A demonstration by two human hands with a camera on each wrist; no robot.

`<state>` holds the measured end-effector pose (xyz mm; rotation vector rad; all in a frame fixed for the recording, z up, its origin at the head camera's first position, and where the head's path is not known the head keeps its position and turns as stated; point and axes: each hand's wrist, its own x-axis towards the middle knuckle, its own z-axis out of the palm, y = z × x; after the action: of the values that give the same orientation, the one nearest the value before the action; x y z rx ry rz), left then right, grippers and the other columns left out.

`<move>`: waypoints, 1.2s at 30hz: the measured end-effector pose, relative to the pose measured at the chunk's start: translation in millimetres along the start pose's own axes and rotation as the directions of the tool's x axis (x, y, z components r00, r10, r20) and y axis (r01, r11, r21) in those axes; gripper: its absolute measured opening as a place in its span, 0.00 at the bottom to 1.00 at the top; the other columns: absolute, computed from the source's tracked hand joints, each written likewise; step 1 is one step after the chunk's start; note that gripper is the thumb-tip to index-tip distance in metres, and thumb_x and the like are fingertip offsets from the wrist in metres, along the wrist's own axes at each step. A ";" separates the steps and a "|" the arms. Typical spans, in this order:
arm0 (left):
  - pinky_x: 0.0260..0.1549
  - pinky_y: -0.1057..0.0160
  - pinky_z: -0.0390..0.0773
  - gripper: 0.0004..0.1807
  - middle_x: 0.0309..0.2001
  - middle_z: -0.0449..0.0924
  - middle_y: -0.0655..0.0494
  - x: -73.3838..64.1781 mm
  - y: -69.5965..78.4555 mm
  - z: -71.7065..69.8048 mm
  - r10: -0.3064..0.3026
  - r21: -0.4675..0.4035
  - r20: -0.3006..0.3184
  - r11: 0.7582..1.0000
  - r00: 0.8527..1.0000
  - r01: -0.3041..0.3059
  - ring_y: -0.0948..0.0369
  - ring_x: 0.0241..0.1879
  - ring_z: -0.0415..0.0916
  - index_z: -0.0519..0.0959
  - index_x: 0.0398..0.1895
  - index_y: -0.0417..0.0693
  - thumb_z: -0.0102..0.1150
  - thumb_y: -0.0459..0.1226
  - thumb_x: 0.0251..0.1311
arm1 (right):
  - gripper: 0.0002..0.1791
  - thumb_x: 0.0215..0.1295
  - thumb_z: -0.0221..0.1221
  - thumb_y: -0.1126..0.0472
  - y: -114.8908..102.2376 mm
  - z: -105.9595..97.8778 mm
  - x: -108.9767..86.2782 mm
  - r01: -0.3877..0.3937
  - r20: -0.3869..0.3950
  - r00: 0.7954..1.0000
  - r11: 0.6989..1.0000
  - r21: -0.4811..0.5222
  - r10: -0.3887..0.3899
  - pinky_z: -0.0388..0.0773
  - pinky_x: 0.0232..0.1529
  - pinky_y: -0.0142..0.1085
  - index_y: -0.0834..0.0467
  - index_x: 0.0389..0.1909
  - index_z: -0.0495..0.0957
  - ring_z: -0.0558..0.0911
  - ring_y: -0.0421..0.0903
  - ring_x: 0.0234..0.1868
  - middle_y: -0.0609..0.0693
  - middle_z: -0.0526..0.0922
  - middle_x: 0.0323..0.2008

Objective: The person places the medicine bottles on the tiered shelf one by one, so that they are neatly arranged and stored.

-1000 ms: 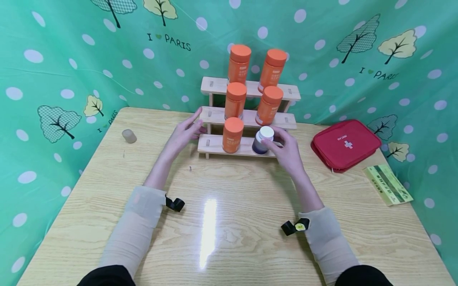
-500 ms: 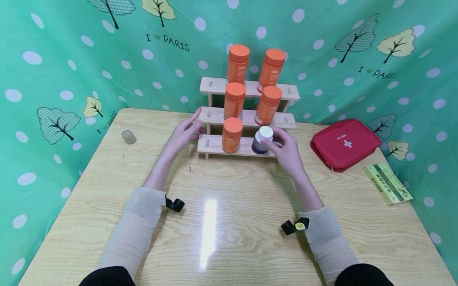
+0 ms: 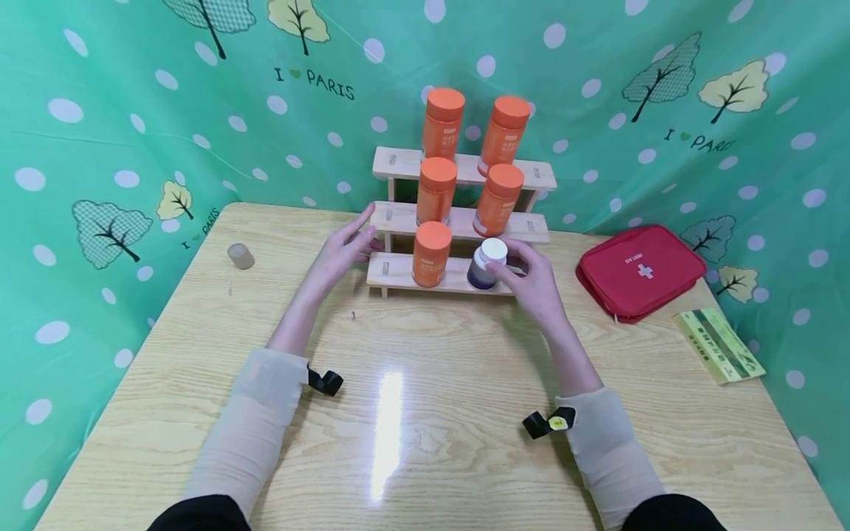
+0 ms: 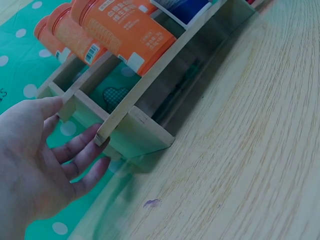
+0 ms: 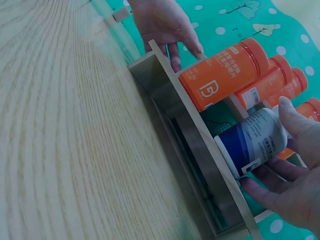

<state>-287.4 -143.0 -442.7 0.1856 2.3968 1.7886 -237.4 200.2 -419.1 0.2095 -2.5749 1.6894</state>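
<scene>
A three-tier wooden rack point(image 3: 395, 273) stands at the back of the table. On its lowest tier, to the right, is a white-capped pill bottle point(image 3: 482, 265) with a blue and white label. My right hand point(image 3: 535, 284) holds this bottle, thumb near the cap, other fingers on its far side, as the right wrist view point(image 5: 255, 142) shows of the pill bottle. Left of it stands an orange bottle point(image 3: 431, 254). My left hand point(image 3: 335, 258) touches the rack's left end with loosely bent fingers point(image 4: 80, 155), the thumb by the middle tier and other fingertips at the lowest tier.
Two orange bottles stand on the middle tier and two on the top tier point(image 3: 398, 161). A red first-aid pouch point(image 3: 640, 273) and a green-yellow packet point(image 3: 719, 344) lie to the right. A small grey cylinder point(image 3: 240, 256) is at the left. A patterned green cloth hangs behind.
</scene>
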 end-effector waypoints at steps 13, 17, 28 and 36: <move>0.65 0.46 0.80 0.34 0.82 0.55 0.51 1.8 -6.3 0.5 0.028 0.028 -0.019 0.999 0.999 -0.027 0.44 0.63 0.77 0.54 0.80 0.79 0.48 0.62 0.74 | 0.26 0.75 0.60 0.47 2.3 -10.4 -1.7 0.008 -0.036 0.999 0.999 0.052 -0.006 0.82 0.58 0.29 0.53 0.68 0.76 0.79 0.44 0.59 0.54 0.80 0.65; 0.64 0.46 0.81 0.34 0.71 0.73 0.41 1.3 -7.1 0.1 0.027 0.031 -0.017 0.999 0.999 -0.026 0.46 0.61 0.79 0.53 0.81 0.77 0.48 0.61 0.75 | 0.26 0.77 0.56 0.46 4.8 -12.2 0.5 0.007 -0.051 0.999 0.994 0.111 -0.001 0.85 0.59 0.35 0.57 0.67 0.76 0.81 0.44 0.59 0.57 0.80 0.64; 0.62 0.46 0.82 0.33 0.68 0.77 0.41 -0.6 -6.9 -5.4 0.039 0.134 -0.016 0.990 0.999 -0.037 0.45 0.59 0.81 0.55 0.80 0.78 0.46 0.61 0.75 | 0.27 0.78 0.53 0.45 11.6 -18.5 3.3 0.022 -0.098 0.995 0.991 0.129 -0.009 0.86 0.58 0.35 0.60 0.66 0.76 0.84 0.46 0.59 0.63 0.81 0.62; 0.54 0.54 0.83 0.29 0.58 0.85 0.42 -6.4 -1.2 -26.8 0.102 0.313 -0.011 0.945 0.995 -0.094 0.48 0.54 0.84 0.61 0.80 0.64 0.48 0.51 0.79 | 0.25 0.78 0.55 0.47 18.7 -30.2 2.0 0.031 -0.164 0.986 0.996 0.082 -0.017 0.86 0.56 0.35 0.61 0.62 0.79 0.85 0.51 0.57 0.64 0.83 0.58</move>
<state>-286.2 -169.8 -436.0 0.3219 2.7238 1.4422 -243.0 235.0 -423.7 0.1003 -2.3776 1.7309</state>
